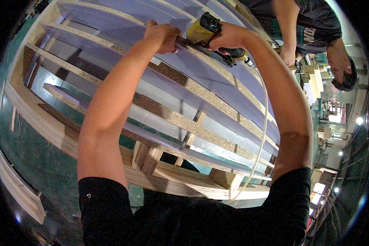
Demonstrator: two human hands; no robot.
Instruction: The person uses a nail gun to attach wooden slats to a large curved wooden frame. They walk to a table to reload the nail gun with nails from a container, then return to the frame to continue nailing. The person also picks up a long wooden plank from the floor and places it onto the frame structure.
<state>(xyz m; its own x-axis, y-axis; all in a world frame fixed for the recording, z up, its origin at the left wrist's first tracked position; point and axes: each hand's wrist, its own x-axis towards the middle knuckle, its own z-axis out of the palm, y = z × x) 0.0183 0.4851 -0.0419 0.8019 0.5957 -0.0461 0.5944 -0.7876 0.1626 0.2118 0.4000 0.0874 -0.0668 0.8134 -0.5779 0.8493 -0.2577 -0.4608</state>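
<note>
The biggest thing before me was the wooden frame [41,124], spreading beneath both forearms and out past the hands. Across it ran rows of chipboard slats [211,94], on edge; as I judged it, the layout was largely done and the fastening under way, though I couldn't make out which joints were fixed and which were left.

The slats' narrow top edges left long gaps between them, room to move lengthwise but little sideways. Beyond the right hand, a co-worker [317,26] leaned in, crowding that side. A pale hose [267,107] curved beside the right forearm, back toward the wearer's body.

The yellow-and-black nail gun [199,33] lay over the slats between the hands, nearer the right. The right hand [229,37] was closed around its grip. The left hand [164,37] was half curled at a slat beside the tool's nose; whether it pinched the board or merely rested there, I couldn't tell.
</note>
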